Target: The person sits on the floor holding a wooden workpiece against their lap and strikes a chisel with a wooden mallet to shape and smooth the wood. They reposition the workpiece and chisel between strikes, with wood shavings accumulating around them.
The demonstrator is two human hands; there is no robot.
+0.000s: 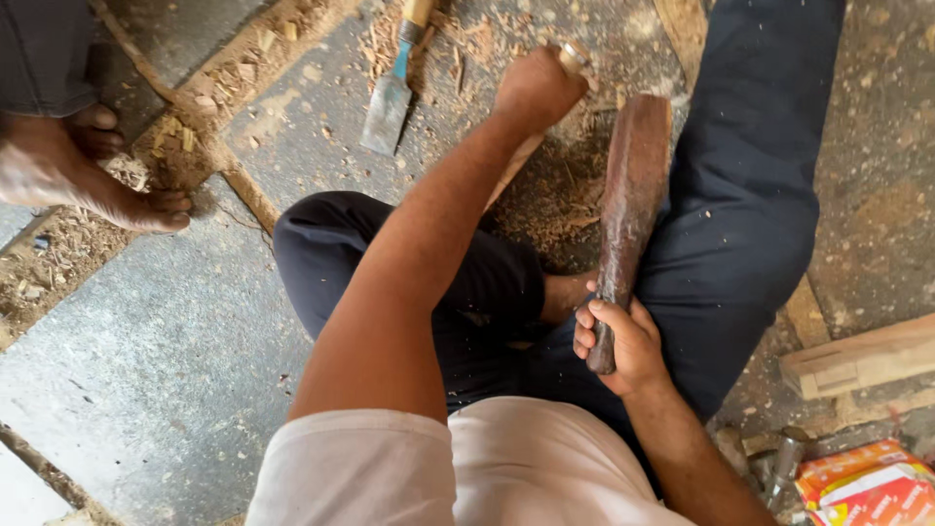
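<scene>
I sit on the floor with my legs in dark trousers (750,195) folded in front of me. My left hand (539,88) reaches forward and is closed around the top of a wooden-handled chisel (575,56), whose shaft slants down under my forearm. Close to my lap, my right hand (623,341) grips the narrow end of a long brown wooden mallet (633,185). The mallet's thick end points away from me, beside the left hand and apart from the chisel.
A second chisel (390,97) with a bluish blade lies on the grey floor ahead. Wood chips and sawdust (545,209) cover the ground. Another person's bare foot (107,185) stands at left. A wooden block (857,356) and a colourful packet (867,487) lie at right.
</scene>
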